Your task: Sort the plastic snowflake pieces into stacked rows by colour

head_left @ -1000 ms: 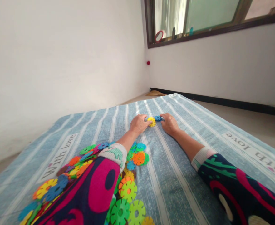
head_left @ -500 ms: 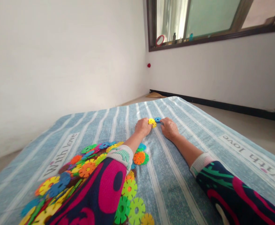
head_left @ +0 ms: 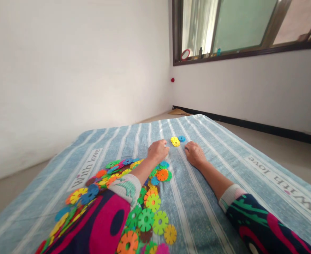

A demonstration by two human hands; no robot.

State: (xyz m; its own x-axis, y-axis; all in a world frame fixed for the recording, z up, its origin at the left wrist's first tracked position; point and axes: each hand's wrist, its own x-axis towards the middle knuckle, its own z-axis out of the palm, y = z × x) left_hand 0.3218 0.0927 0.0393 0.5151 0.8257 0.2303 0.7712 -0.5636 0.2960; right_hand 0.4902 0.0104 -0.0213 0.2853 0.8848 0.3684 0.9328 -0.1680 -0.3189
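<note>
Two yellow snowflake discs (head_left: 175, 141) overlap on the striped cloth, with a blue snowflake disc (head_left: 181, 138) touching them on the right. Whether they are slotted together is too small to tell. My left hand (head_left: 158, 150) is just left of the yellow discs, fingers loosely curled and parted, holding nothing visible. To the right and slightly nearer, my right hand (head_left: 195, 153) rests by the cloth with its fingers bent and a small gap at the tips. Beneath my left forearm spreads a pile of multicoloured snowflake discs (head_left: 146, 219), partly hidden by the sleeve.
The blue striped cloth (head_left: 210, 197) covers the bed-like surface, with printed lettering on both sides. White walls (head_left: 78, 63) rise beyond it. A window (head_left: 240, 24) at the upper right has a small red-framed mirror (head_left: 185, 54) and bottles on its sill.
Both hands have let go of the yellow and blue discs, which now lie on the cloth. My left hand has drawn back leftward, my right hand slightly nearer. The view has shifted a little.
</note>
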